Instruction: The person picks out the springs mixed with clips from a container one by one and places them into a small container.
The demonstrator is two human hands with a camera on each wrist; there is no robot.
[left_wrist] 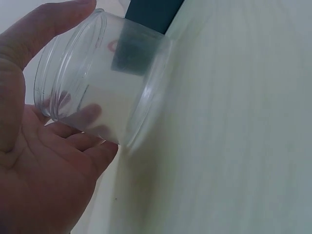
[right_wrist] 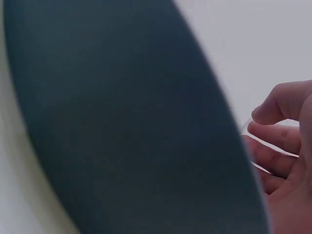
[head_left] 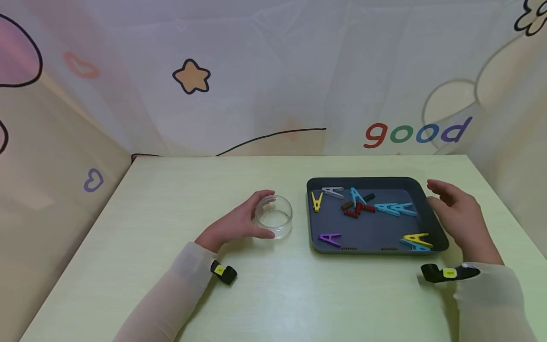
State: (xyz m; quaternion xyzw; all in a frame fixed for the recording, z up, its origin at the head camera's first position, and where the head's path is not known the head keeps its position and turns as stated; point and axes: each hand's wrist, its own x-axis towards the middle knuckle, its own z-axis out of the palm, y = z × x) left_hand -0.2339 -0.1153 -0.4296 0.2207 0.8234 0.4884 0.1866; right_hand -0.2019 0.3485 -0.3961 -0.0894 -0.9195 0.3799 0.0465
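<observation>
My left hand (head_left: 239, 219) holds a clear, round, open-topped jar (head_left: 274, 225) by its side, thumb and fingers spread round it. In the left wrist view the jar (left_wrist: 105, 80) shows its threaded rim and nothing inside. At the right end of a dark grey tray (head_left: 367, 237), my right hand (head_left: 461, 216) is close beside the rim with loosely bent fingers and nothing between them. In the right wrist view the tray's outer wall (right_wrist: 131, 122) fills much of the picture, the right hand (right_wrist: 285, 151) at its edge.
Inside the tray lie small clothespins: blue (head_left: 386, 209), yellow (head_left: 316, 202), white (head_left: 333, 192) and purple (head_left: 330, 239). Several small coil springs (head_left: 351, 214), red and dark, lie among them. The pale table (head_left: 273, 294) ends at a printed cloth backdrop (head_left: 273, 76).
</observation>
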